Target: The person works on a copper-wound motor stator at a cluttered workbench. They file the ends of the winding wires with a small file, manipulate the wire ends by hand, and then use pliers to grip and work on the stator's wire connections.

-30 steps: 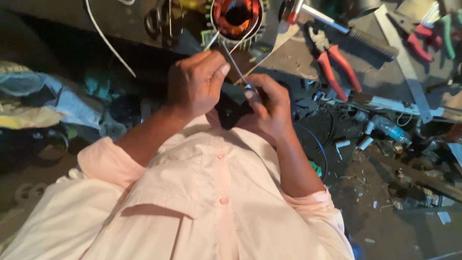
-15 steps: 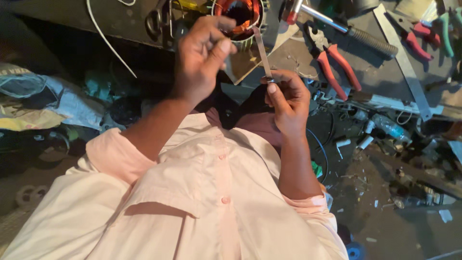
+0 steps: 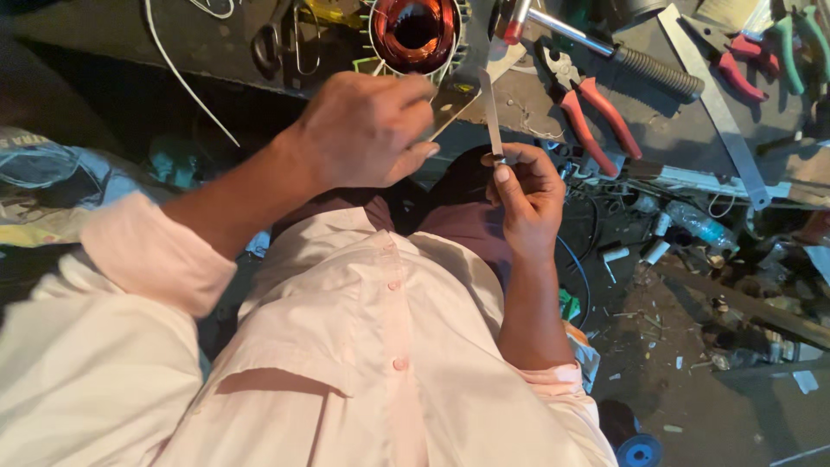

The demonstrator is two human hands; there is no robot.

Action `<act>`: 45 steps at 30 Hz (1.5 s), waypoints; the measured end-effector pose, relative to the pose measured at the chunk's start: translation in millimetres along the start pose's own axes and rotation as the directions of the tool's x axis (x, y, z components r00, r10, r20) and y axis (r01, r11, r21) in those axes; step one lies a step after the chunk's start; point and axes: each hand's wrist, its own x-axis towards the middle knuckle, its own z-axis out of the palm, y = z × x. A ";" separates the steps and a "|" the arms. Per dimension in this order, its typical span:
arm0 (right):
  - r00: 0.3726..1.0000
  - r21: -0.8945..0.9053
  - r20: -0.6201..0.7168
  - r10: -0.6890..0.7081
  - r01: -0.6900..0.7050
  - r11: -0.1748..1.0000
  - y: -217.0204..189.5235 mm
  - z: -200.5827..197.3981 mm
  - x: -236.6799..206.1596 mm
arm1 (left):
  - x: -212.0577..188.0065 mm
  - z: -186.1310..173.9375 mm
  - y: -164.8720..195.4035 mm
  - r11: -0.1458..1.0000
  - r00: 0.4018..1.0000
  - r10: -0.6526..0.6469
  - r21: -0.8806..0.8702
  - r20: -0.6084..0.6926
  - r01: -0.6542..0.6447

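Strip: a narrow pale strip (image 3: 492,112), thin and flat, stands nearly upright in front of my chest, its lower end pinched in my right hand and its upper end reaching up against the edge of the bench.
Right hand: my right hand (image 3: 525,199) grips the bottom of the strip between thumb and forefinger, the other fingers curled in.
Left hand: my left hand (image 3: 367,130) is half-clenched just left of the strip, holding a second flat pale piece (image 3: 450,108) that juts out toward the bench; whether that piece touches the strip I cannot tell.
Winding: a round copper-wire coil (image 3: 415,30) in a ribbed pale housing sits on the bench just above my left hand.
Bench: a dark, scuffed bench (image 3: 657,121) carries red-handled pliers (image 3: 588,108) to the right of the strip, a hammer with a ridged grip (image 3: 605,47), a long steel ruler (image 3: 713,104), scissors (image 3: 277,39) and a white wire (image 3: 186,73).
Floor: below the bench the floor (image 3: 692,380) is dark and littered with scraps, cable and small parts.
Hard to see: the far tools are cut off by the top edge; the clutter at right is too dim to name.
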 end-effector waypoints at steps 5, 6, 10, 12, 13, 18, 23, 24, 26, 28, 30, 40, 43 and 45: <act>0.999 0.009 -0.047 0.024 -0.024 1.000 -1.1 -5.5 0.7 | -20.8 12.3 20.1 0.859 0.905 -0.364 -0.453 -0.218 0.237; 0.998 -0.003 -0.052 0.024 -0.024 1.000 -1.8 -5.7 1.1 | -21.7 21.9 23.7 0.592 0.798 -0.599 -0.710 -0.071 0.381; 0.999 -0.031 -0.050 0.001 -0.003 1.000 -6.6 0.6 4.5 | -19.4 52.9 24.1 -0.584 0.511 -0.598 -0.772 0.617 0.250; 0.999 -0.043 -0.040 -0.008 0.006 0.999 -10.7 6.1 5.9 | -17.1 57.6 23.6 -0.773 0.551 -0.475 -0.625 0.687 0.112; 0.999 -0.052 -0.046 -0.008 0.005 0.999 -12.8 9.3 5.6 | -14.5 58.7 22.8 -0.794 0.574 -0.456 -0.603 0.680 0.083; 0.999 -0.100 -0.022 -0.041 0.039 0.994 -18.4 20.2 8.5 | -11.4 64.4 25.5 -0.735 0.513 -0.549 -0.673 0.660 0.080; 0.969 -0.423 0.154 -0.191 0.240 0.874 -21.4 30.3 32.7 | -28.6 79.5 21.5 -0.621 0.465 -0.647 -0.771 0.605 0.141; 0.948 -0.512 0.194 -0.252 0.317 0.799 -23.5 32.9 39.1 | -30.9 81.9 19.3 -0.608 0.486 -0.646 -0.782 0.588 0.138; 0.892 -0.657 0.293 -0.345 0.450 0.605 -29.0 39.0 47.0 | -34.7 84.3 17.2 -0.585 0.523 -0.646 -0.801 0.556 0.128; 0.907 -0.698 0.295 -0.301 0.420 0.580 -33.1 48.7 45.5 | -36.7 83.2 15.0 -0.573 0.513 -0.654 -0.807 0.556 0.144; 0.906 -0.691 0.316 -0.281 0.423 0.586 -39.3 53.9 42.0 | -36.8 80.9 13.6 -0.541 0.507 -0.664 -0.821 0.549 0.180; 0.916 -0.656 0.319 -0.243 0.398 0.641 -58.6 56.8 38.9 | -32.3 57.7 14.3 0.081 0.617 -0.738 -0.872 0.274 0.484; 0.926 -0.688 0.311 -0.213 0.374 0.621 -61.2 55.8 38.0 | -34.0 40.2 15.5 0.710 0.782 -0.615 -0.499 -0.097 0.497; 0.903 -0.662 0.362 -0.230 0.423 0.619 -61.6 55.2 37.3 | -33.3 30.1 15.1 0.871 0.852 -0.485 -0.199 -0.197 0.449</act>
